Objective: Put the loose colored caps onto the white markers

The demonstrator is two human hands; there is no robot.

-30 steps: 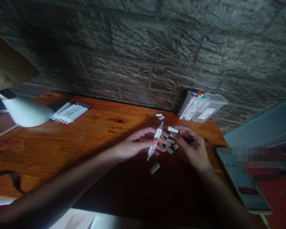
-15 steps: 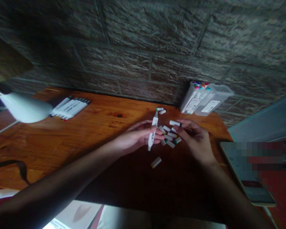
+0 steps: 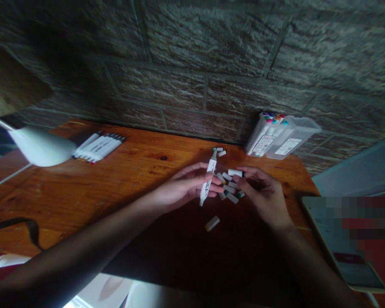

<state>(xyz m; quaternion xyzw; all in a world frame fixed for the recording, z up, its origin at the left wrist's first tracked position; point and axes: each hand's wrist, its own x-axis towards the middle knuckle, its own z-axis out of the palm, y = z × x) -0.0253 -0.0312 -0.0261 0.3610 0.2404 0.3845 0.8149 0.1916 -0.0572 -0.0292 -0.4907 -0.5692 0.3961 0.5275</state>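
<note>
White plastic gleams in the left hand [image 3: 182, 190], where a marker [image 3: 208, 182] is pinched between the thumb and the fingers, tilted so that its upper end leans toward the wall [image 3: 176, 94] and slightly right. Both of its narrow ends are exposed, the lower one with a dark tip. Just to the right, the right hand [image 3: 266, 194] pinches a white cap [image 3: 235, 173] with a dark end between thumb and forefinger, its other fingers curled; marker and cap are apart. Beneath and between the hands, a loose cluster of caps [image 3: 232, 198] lies on the wooden table [image 3: 147, 158], some showing green or yellow ends. One single cap [image 3: 212, 223] with a yellowish end lies nearer the person, in shadow, while a pair of caps [image 3: 222, 153] sits beyond the marker's upper end. Farther back on the right, near the wall, stands a clear plastic case [image 3: 280, 137] with two labels, coloured marker ends showing in its left part. Well to the left, a row of markers [image 3: 100, 147] lies side by side, close to the white lamp base [image 3: 45, 147].
</note>
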